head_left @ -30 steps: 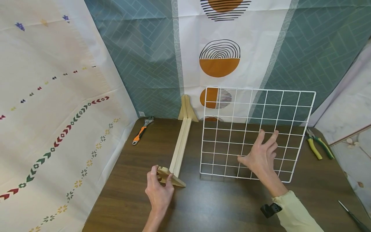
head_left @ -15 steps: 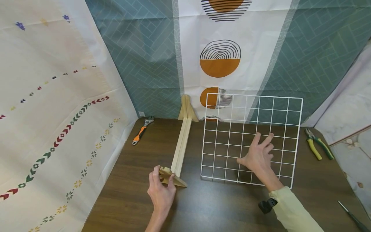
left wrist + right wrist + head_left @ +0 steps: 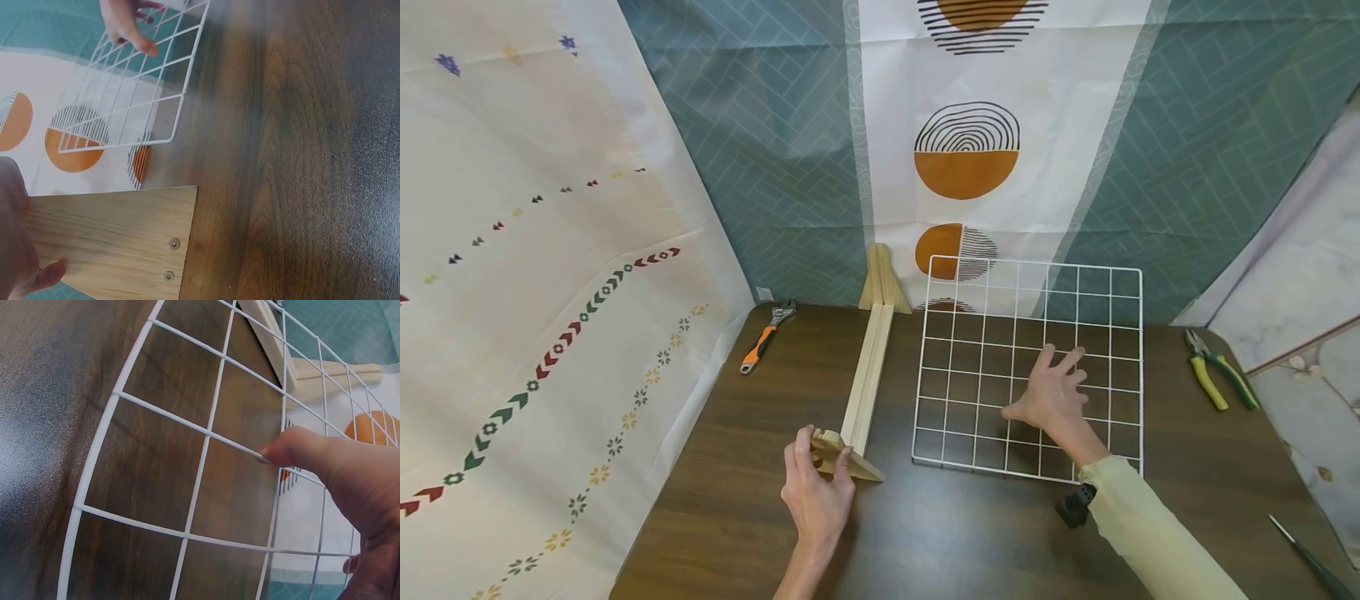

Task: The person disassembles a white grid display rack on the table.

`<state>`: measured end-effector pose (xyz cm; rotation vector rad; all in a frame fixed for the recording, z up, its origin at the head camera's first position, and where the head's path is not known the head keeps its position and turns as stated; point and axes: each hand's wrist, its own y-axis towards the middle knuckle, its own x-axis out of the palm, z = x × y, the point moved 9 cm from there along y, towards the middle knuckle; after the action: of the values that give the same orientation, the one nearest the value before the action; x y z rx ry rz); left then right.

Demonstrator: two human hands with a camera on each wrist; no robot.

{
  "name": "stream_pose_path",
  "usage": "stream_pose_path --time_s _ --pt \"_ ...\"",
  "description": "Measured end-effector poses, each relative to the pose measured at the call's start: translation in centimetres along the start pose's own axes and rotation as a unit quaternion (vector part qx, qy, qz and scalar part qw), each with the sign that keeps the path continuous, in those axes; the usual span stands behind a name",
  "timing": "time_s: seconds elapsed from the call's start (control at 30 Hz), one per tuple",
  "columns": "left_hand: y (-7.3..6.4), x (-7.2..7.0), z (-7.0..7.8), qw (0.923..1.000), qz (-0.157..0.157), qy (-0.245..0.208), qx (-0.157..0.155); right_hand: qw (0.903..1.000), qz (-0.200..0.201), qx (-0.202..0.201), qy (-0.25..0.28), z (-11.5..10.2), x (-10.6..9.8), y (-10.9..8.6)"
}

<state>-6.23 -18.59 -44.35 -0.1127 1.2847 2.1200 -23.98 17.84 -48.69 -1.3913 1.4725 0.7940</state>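
A wooden stand (image 3: 868,375), a long rail with an upright end piece at each end, lies along the table. My left hand (image 3: 817,492) grips the top of its near end piece (image 3: 850,458). Two screw heads show on that end piece (image 3: 125,240) in the left wrist view. My right hand (image 3: 1051,398) holds a white wire grid panel (image 3: 955,400) by its inner wires, fingers spread and thumb against one wire. The panel is tilted, right of the stand and apart from it. Whether its lower edge touches the table I cannot tell.
An adjustable wrench (image 3: 767,337) with an orange handle lies at the table's back left. Pliers (image 3: 1219,371) with yellow-green handles lie at the right. A screwdriver (image 3: 1311,558) is near the front right edge. Patterned cloths hang behind and at the sides.
The grid panel has moved left and its top has come lower, with my right hand moving along with it. My left hand stays on the stand, which has barely shifted.
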Motion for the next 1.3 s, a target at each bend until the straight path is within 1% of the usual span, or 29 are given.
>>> stream_pose_path --time_s 0.3,0.5,0.67,0.9,1.03,1.3 --pt "0.0 0.0 0.1 1.0 -0.006 -0.003 -0.003 0.9996 -0.027 -0.001 -0.011 0.1 1.2 0.4" --pt "-0.2 -0.2 0.0 0.9999 -0.009 -0.002 -0.003 0.9986 -0.051 0.003 -0.014 0.0 2.7 0.3" --pt "-0.3 -0.1 -0.2 0.9999 -0.014 -0.003 -0.009 0.9978 -0.064 0.004 -0.018 -0.3 3.3 0.1" --pt "0.7 0.6 -0.2 0.9996 -0.02 -0.009 -0.02 0.9973 -0.07 0.005 -0.02 -0.7 3.1 1.0" --pt "1.0 0.9 -0.3 0.9991 -0.026 -0.012 -0.03 0.9965 -0.081 0.01 -0.017 -0.7 3.1 1.5" --pt "0.5 0.5 -0.6 0.9985 -0.035 -0.004 -0.041 0.9925 -0.116 0.031 -0.018 -0.6 4.8 1.4"
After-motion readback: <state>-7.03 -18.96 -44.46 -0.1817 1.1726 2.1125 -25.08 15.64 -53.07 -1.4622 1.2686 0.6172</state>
